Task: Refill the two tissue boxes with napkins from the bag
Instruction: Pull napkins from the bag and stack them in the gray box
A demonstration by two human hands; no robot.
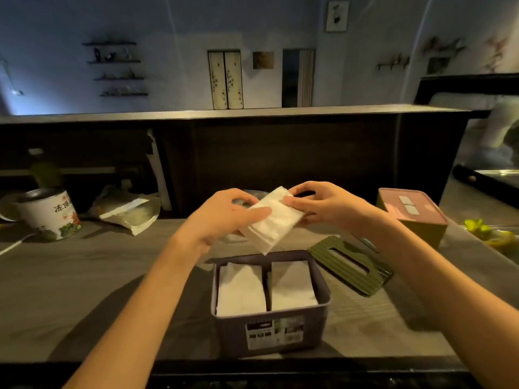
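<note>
While both hands hover at mid-frame above the desk (84, 276), they hold one stack of napkins (273, 220) between them — the left hand (224, 217) has its grip clamped on the lower left edge, thumb on top, and the right hand (323, 204) pinches the upper right end. Its long axis slants from upper right down to lower left, the low corner pointing at the open tissue box (269, 329) just below, which holds two white stacks side by side. To the right lie a green lid (351, 262) and the lidded pink-topped box (412, 214) — a tin can (53, 214) stands at far left.
</note>
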